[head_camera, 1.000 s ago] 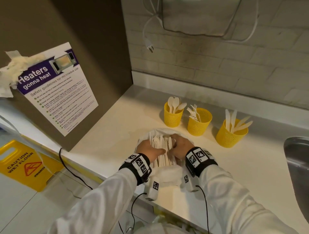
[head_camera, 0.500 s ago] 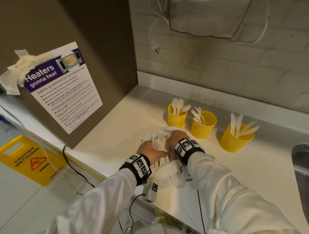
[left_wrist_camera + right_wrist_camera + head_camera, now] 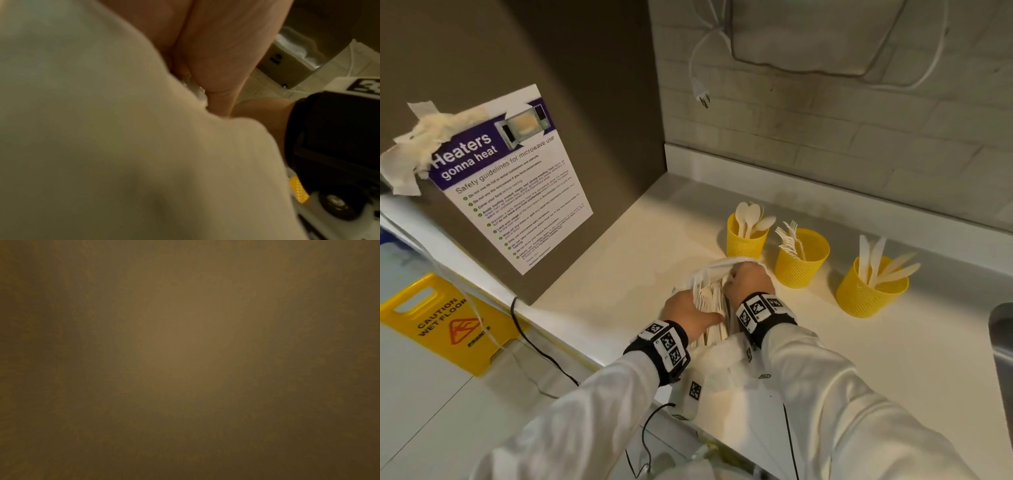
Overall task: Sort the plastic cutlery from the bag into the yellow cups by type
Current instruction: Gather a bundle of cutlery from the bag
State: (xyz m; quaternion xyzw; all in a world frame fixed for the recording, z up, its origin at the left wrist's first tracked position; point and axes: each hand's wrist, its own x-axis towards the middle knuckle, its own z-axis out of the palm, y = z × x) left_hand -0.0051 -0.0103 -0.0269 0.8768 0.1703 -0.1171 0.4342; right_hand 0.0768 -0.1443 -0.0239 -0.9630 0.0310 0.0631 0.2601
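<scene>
A white bag (image 3: 714, 269) lies on the counter (image 3: 619, 260) with a bundle of pale plastic cutlery (image 3: 709, 301) showing in its mouth. My left hand (image 3: 685, 308) grips the bag's left side, thumb along the bundle; in the left wrist view my fingers (image 3: 216, 48) press into the bag cloth (image 3: 102, 129). Fingers curled, my right hand (image 3: 748, 279) reaches into the bag mouth among the cutlery tips. Behind stand three yellow cups: spoons (image 3: 745, 241), forks (image 3: 801, 262), knives (image 3: 869, 291). The right wrist view is a dark blur.
A brown side panel with a taped microwave notice (image 3: 513, 185) bounds the counter on the left. A sink edge (image 3: 1001, 329) is at the right. A loose plug (image 3: 703, 96) hangs on the brick wall. A yellow wet-floor sign (image 3: 445, 322) stands on the floor below.
My right hand has moved forward and left, from the bundle's right side to the far end of the bag mouth. My left hand has stayed on the bag's left side.
</scene>
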